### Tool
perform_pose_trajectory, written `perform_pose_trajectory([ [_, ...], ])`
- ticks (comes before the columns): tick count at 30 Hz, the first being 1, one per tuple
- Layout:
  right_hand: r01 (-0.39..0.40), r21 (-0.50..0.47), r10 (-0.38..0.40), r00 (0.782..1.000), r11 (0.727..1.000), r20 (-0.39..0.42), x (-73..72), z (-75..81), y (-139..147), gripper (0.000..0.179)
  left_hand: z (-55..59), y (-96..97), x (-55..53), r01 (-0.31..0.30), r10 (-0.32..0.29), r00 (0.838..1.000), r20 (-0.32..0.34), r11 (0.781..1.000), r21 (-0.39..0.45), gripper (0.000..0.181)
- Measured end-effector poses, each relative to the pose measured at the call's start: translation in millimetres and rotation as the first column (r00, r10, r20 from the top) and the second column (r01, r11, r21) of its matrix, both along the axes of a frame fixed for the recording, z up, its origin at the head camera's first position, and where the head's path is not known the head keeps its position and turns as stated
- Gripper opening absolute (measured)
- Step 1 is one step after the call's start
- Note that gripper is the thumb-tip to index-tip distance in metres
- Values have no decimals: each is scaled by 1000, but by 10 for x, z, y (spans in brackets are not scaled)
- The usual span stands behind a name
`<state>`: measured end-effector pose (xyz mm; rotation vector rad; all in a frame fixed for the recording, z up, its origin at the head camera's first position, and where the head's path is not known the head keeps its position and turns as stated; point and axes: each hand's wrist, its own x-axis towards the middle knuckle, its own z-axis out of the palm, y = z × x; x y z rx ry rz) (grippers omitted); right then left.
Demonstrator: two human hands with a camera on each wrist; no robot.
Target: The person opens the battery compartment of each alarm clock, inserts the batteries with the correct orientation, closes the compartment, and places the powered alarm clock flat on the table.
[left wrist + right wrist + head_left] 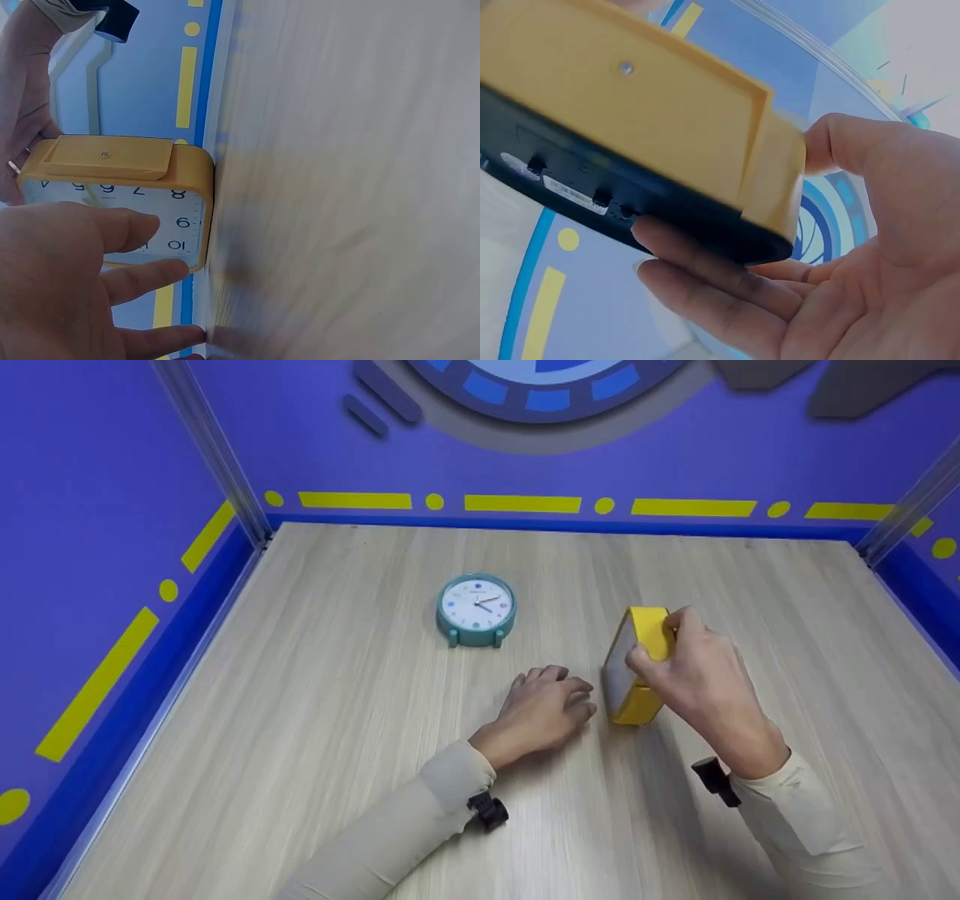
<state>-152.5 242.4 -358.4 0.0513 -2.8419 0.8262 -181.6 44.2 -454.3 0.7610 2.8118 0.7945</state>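
Note:
My right hand (709,679) grips a yellow alarm clock (652,634) near its upper end, thumb on the dial side and fingers on the back. The clock is stood up on its short end, at or very near the table. In the left wrist view, its white dial (183,206) carries black numerals. Black knobs dot the dark back panel (570,161) in the right wrist view. Just left of the clock, my left hand (544,709) lies low over the table, fingers loosely spread and holding nothing. A round teal clock (476,607) lies face up farther back.
The wood-grain tabletop (337,660) runs back to a blue-purple wall (337,457) with yellow dashes. Another panel (97,510) borders the left side, and metal posts (214,450) stand at the back corners. A small black camera is strapped to each wrist.

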Motion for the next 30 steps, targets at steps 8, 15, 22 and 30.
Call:
perform_pose_trajectory([
  [8, -34, -94, 40, 997, 995, 66, -27, 18, 42, 61, -3, -3, -19, -24, 25, 1000, 16, 1000, -5, 39],
  [15, -17, -22, 20, 990, 1000, 142, -32, 60, 78, 53, 3, 3, -38, -50, 50, 999, 9, 998, -27, 36],
  [22, -17, 136, 6, 997, 991, 75, -15, 48, 110, 40, -15, -6, -44, -35, 35, 999, 0, 999, -13, 37],
  [30, 8, 235, -15, 1000, 972, 27, -2, 21, 141, 28, -16, 7, -45, -50, 50, 999, 2, 999, -6, 38],
])
